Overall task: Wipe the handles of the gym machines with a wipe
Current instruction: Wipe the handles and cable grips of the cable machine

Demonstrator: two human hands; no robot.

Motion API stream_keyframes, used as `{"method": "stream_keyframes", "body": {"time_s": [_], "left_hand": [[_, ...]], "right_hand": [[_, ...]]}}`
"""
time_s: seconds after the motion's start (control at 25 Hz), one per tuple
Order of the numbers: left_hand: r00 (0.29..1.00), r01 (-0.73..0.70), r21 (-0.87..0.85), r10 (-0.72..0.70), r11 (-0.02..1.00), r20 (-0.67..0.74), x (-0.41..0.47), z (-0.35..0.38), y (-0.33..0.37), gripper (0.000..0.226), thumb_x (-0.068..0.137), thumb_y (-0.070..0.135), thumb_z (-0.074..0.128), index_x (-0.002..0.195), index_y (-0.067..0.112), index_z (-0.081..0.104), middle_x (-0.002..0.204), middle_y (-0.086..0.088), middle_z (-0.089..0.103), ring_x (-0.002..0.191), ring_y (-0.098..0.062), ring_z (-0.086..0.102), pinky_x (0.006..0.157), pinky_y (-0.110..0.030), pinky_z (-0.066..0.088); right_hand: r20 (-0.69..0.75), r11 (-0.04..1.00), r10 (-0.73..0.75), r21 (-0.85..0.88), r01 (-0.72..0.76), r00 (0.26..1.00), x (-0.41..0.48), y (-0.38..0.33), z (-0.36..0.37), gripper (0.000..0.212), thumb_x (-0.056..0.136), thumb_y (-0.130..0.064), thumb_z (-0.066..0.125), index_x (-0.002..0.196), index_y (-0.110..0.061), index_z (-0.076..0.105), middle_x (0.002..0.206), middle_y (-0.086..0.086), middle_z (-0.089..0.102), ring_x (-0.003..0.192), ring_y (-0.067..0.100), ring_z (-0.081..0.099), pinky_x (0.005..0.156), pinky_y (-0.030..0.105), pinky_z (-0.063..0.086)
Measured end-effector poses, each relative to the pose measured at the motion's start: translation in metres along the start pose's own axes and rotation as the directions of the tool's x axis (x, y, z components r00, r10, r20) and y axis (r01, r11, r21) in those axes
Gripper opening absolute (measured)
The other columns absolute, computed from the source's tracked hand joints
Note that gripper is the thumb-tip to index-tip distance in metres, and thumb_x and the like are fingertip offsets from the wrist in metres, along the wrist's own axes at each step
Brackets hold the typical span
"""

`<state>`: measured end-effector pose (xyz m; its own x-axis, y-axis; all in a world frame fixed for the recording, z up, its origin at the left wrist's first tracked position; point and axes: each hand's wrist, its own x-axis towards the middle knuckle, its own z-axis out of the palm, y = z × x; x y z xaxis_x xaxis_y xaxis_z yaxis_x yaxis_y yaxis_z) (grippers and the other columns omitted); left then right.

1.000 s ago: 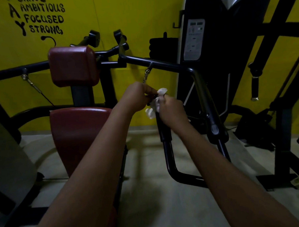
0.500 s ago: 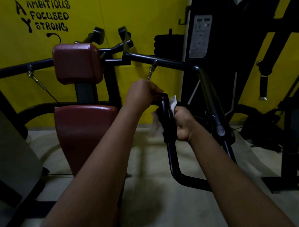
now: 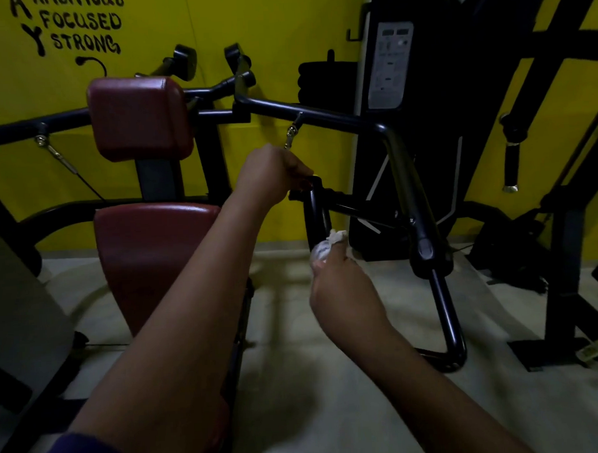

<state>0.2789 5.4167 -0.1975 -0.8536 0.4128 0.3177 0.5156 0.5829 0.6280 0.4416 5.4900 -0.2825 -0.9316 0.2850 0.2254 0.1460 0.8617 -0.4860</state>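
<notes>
Low on the tubular handle (image 3: pixel 317 216), right hand (image 3: pixel 345 292) holds crumpled wipe (image 3: pixel 327 246).

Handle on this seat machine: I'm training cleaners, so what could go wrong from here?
1. The wipe is bunched into a small wad at the lower end of the handle, so it may miss the far side.
2. The left-hand grip covers the handle's top, which may go unwiped.

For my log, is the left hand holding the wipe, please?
No, the right hand holds the wipe; the left hand grips the handle higher up.
</notes>
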Motion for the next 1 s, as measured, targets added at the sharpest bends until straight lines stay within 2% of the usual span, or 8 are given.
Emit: {"method": "stream_keyframes", "body": {"time_s": [0.16, 0.28, 0.4, 0.56, 0.72, 0.8, 0.88, 1.0], "left_hand": [[0.998, -0.058, 0.130, 0.062, 0.990, -0.032, -0.010, -0.002, 0.004, 0.023, 0.082, 0.016, 0.074, 0.105, 0.014, 0.075, 0.105, -0.005, 0.073, 0.098, -0.020, 0.068, 0.089, -0.038, 0.053], [0.998, -0.037, 0.139, 0.043, 0.990, -0.042, -0.018, -0.004, 0.010, 0.027, 0.083, 0.024, 0.074, 0.109, 0.016, 0.074, 0.108, -0.003, 0.072, 0.100, -0.018, 0.066, 0.086, -0.032, 0.052], [0.999, -0.038, 0.112, 0.040, 0.993, -0.016, -0.030, -0.002, 0.014, 0.045, 0.078, 0.034, 0.077, 0.117, 0.014, 0.070, 0.118, -0.003, 0.069, 0.110, -0.016, 0.062, 0.089, -0.026, 0.048], [1.000, -0.010, 0.126, 0.008, 0.992, 0.014, -0.044, 0.003, 0.021, 0.065, 0.078, 0.038, 0.076, 0.135, 0.014, 0.056, 0.135, -0.005, 0.058, 0.122, -0.019, 0.055, 0.089, -0.022, 0.040], [0.998, 0.038, 0.110, -0.042, 0.993, 0.037, -0.062, 0.011, 0.031, 0.083, 0.078, 0.039, 0.076, 0.147, 0.015, 0.037, 0.145, -0.008, 0.048, 0.129, -0.022, 0.048, 0.094, -0.024, 0.041], [0.998, 0.047, 0.117, -0.051, 0.992, 0.030, -0.072, 0.015, 0.034, 0.083, 0.082, 0.038, 0.073, 0.150, 0.015, 0.031, 0.148, -0.008, 0.043, 0.131, -0.023, 0.045, 0.101, -0.030, 0.040], [0.999, 0.040, 0.147, -0.045, 0.988, 0.031, -0.079, 0.021, 0.033, 0.083, 0.084, 0.039, 0.070, 0.151, 0.017, 0.027, 0.152, -0.005, 0.038, 0.134, -0.023, 0.042, 0.103, -0.032, 0.039], [0.998, 0.055, 0.089, -0.057, 0.994, 0.014, -0.089, 0.035, 0.029, 0.084, 0.085, 0.038, 0.070, 0.153, 0.021, 0.024, 0.153, -0.004, 0.037, 0.132, -0.025, 0.045, 0.103, -0.033, 0.042]], "right_hand": [[-0.056, 0.980, 0.171, 0.109, -0.164, 0.984, 0.032, -0.022, 0.003, 0.074, 0.097, -0.012, 0.043, 0.150, 0.002, -0.007, 0.142, 0.021, 0.041, 0.123, 0.030, 0.048, 0.094, 0.032, 0.041], [-0.052, 0.962, 0.139, 0.244, -0.122, 0.989, 0.037, -0.016, -0.004, 0.047, 0.099, -0.027, 0.040, 0.138, -0.002, 0.032, 0.120, 0.017, 0.056, 0.098, 0.026, 0.055, 0.079, 0.033, 0.043], [0.198, 0.775, 0.120, 0.593, -0.217, 0.973, 0.024, 0.009, -0.014, 0.041, 0.100, -0.044, 0.037, 0.106, -0.010, 0.059, 0.102, 0.010, 0.066, 0.091, 0.024, 0.062, 0.081, 0.038, 0.050], [0.455, 0.763, 0.046, 0.558, -0.325, 0.889, -0.010, 0.034, -0.010, 0.043, 0.100, -0.045, 0.037, 0.088, -0.011, 0.060, 0.084, 0.011, 0.064, 0.076, 0.024, 0.062, 0.071, 0.036, 0.050], [0.320, 0.672, 0.166, 0.655, -0.344, 0.933, -0.004, 0.011, 0.006, 0.023, 0.097, -0.033, 0.043, 0.101, -0.017, 0.060, 0.094, 0.012, 0.067, 0.080, 0.026, 0.064, 0.077, 0.041, 0.056], [0.130, 0.879, 0.209, 0.409, -0.245, 0.969, -0.008, -0.004, 0.016, 0.044, 0.099, -0.021, 0.044, 0.140, -0.010, 0.035, 0.118, 0.012, 0.062, 0.097, 0.023, 0.064, 0.073, 0.027, 0.049], [-0.116, 0.984, 0.153, 0.104, -0.142, 0.981, -0.030, -0.006, 0.022, 0.057, 0.101, -0.016, 0.037, 0.150, 0.000, 0.012, 0.125, 0.014, 0.058, 0.102, 0.024, 0.064, 0.070, 0.027, 0.047], [-0.299, 0.949, -0.085, -0.316, -0.014, 0.951, -0.068, 0.009, 0.038, 0.049, 0.090, -0.002, 0.027, 0.133, 0.015, 0.042, 0.101, 0.028, 0.065, 0.077, 0.032, 0.068, 0.064, 0.032, 0.055]]}}
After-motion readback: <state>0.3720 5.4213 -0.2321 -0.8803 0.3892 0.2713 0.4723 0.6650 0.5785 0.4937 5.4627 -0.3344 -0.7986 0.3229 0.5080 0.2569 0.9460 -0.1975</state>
